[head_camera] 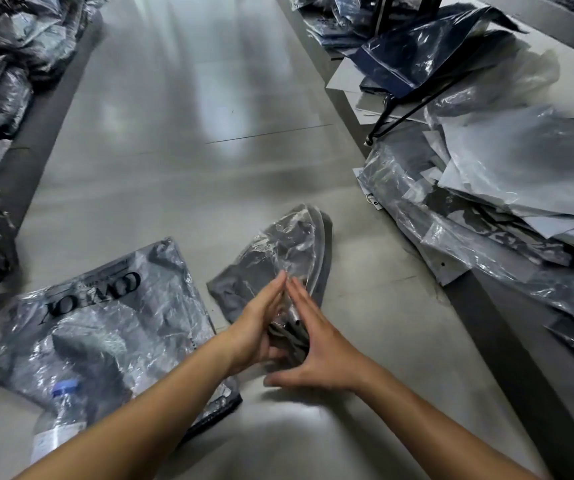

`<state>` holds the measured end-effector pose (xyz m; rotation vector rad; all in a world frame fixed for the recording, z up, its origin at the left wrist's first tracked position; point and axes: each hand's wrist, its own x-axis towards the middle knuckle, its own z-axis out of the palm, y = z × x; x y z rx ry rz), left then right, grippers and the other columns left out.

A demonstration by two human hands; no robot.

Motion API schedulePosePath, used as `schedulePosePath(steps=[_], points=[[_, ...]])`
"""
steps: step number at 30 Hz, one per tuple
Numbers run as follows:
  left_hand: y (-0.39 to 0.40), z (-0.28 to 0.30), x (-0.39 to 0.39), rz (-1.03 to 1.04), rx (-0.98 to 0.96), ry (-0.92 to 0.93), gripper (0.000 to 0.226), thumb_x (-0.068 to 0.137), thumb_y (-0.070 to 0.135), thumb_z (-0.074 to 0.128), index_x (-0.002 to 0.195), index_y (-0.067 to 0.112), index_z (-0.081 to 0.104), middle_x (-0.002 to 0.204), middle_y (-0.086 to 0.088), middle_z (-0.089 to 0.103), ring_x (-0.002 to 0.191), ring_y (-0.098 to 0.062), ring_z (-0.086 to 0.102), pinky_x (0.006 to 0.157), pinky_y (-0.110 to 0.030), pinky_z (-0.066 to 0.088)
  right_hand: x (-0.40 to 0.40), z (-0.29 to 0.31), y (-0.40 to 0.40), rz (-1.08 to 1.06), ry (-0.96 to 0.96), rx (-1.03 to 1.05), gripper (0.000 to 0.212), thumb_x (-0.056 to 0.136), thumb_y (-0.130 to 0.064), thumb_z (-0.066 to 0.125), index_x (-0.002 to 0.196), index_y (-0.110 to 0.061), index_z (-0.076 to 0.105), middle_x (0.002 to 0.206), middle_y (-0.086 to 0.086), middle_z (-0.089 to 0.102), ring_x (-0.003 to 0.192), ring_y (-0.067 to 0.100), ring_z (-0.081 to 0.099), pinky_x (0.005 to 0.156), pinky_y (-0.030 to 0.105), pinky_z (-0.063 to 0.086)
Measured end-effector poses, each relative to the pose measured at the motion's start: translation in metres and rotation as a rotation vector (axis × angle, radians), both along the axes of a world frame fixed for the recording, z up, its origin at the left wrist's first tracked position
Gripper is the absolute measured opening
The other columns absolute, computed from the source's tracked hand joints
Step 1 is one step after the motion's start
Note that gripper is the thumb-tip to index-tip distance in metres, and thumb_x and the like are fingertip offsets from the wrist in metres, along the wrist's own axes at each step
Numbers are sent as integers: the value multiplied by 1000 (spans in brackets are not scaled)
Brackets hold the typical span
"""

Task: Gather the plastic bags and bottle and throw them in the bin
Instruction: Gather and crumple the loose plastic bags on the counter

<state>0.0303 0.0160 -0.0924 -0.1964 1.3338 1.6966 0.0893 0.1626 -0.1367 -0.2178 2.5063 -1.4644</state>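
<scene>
While flat on the floor (209, 133), both hands (285, 327) pressing a crumpled plastic bag (278, 251).

Garment stockroom or packing area

Heaps of clothes sealed in clear plastic bags (507, 188) line low ledges (507, 327) on both sides of a bare, shiny grey floor (188, 133).

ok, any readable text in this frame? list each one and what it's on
"OWT OT": my best reading of large dark letters on the flat clear plastic bag, upside down to the camera, partly creased.
A smaller line above those letters: too small to read.
Label on the blue-capped bottle: blurred, unreadable.
Bags piled at right: no legible print.
</scene>
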Motion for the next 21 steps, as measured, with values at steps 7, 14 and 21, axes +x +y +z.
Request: schedulePosePath(steps=[7, 14, 21], points=[[-29, 19, -27, -256, -373, 285, 63, 82, 75, 49, 129, 34, 59, 126, 4, 66, 97, -18, 68, 81, -36, 54, -4, 13, 5, -46, 239, 208, 81, 74, -4, 66, 145, -36, 48, 166, -2, 19, 142, 21, 41, 110, 25, 38], [-84, 10, -54, -817, -1161, 1403, 140, 49, 59, 80, 147, 53, -20, 163, 2, -21, 147, -39, -17, 114, -67, 5, 4, 26, 1, 257, 415, 363, 48, 83, -9, 54, 125, -27, 68, 163, 7, 28, 133, 29, 52, 95, 31, 52], [-84, -7, -47, -719, -1132, 1492, 61, 84, 36, 61, 138, 35, 33, 158, -8, 33, 130, -37, 48, 98, -51, 48, 6, 28, -6, 278, 492, 320, 53, 81, -10, 40, 126, -22, 66, 160, 14, 32, 140, 29, 44, 95, 38, 54]])
